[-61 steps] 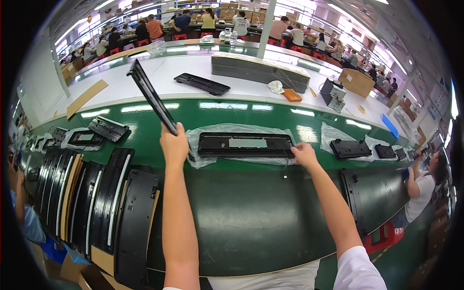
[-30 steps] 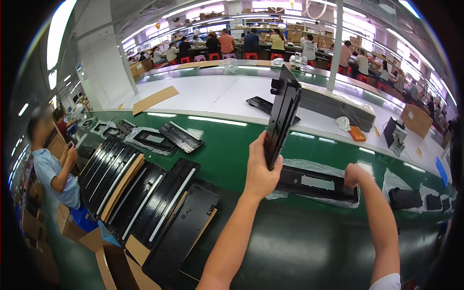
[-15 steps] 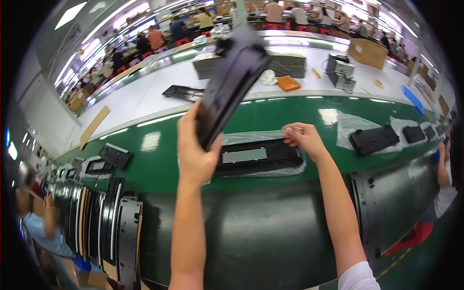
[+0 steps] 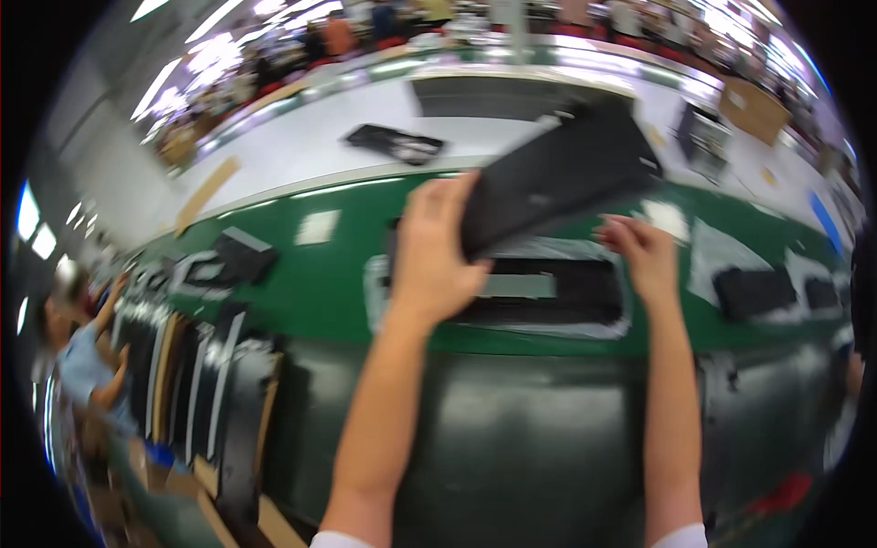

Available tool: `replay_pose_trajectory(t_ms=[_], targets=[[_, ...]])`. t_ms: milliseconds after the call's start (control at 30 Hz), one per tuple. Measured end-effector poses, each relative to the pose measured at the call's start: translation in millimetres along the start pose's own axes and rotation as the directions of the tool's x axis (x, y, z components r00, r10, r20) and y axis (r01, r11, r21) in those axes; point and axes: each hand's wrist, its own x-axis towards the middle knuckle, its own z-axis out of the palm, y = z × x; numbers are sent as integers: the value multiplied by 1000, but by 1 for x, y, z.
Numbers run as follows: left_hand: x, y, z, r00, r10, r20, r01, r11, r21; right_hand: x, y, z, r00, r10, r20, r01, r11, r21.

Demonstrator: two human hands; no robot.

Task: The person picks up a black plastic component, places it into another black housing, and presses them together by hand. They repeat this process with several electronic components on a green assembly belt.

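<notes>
My left hand [image 4: 437, 251] grips one end of a long black plastic housing [image 4: 571, 169], raised and tilted above the green work surface. Beneath it, a second black housing [image 4: 589, 285] lies on a clear plastic bag [image 4: 375, 292]. A grey-green rectangular panel [image 4: 519, 286] shows in that housing's middle, and the left hand hides part of its left end. To the right, my right hand [image 4: 642, 256] hovers above the bag's right edge, apart from the raised housing. Its fingertips are pinched together; blur hides whether anything small is between them.
Other black parts lie on plastic at the right [image 4: 754, 292] and left [image 4: 245, 256] of the green belt [image 4: 347, 205]. Upright black panels [image 4: 196, 393] stand at lower left, beside a person in light blue [image 4: 87, 365]. A white table [image 4: 301, 160] runs behind.
The raised black housing has swung to the right and turned flatter, showing its broad face. Both hands have shifted right in the view, which has itself turned.
</notes>
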Motion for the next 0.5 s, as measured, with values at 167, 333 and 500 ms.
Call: replay_pose_trajectory(t_ms=[167, 333, 500], targets=[[6, 11, 23, 997, -46, 68, 51, 996, -75, -3, 1, -9, 995, 103, -5, -99, 972, 212], [0, 15, 18, 970, -43, 241, 42, 999, 8, -14, -6, -5, 990, 136, 26, -136, 990, -23], [-10, -4, 17, 946, 24, 322, -47, 997, 63, 2, 32, -4, 918, -387, -83, 369, 914, -170]])
